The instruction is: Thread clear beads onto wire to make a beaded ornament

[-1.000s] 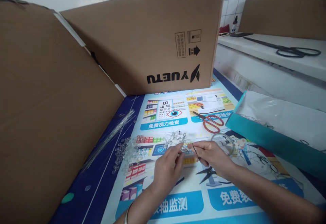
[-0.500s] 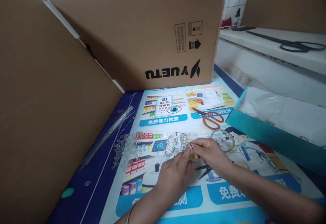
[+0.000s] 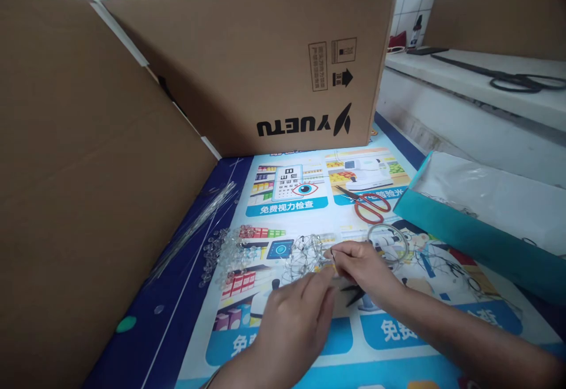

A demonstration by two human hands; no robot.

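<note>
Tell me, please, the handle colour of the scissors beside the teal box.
Red handles, seen best in head view.

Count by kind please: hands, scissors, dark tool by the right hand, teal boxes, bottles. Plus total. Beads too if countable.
Hands: 2 (left hand, right hand)
Scissors: 2 (red-handled scissors, black scissors)
Dark tool: 1, partly hidden, type unclear
Teal box: 1
Bottle: 1
Total: 7
Clear beads: too heaped to count, left out.

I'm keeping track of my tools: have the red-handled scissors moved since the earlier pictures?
No, the red-handled scissors still lie across the same printed blue caption.
</note>
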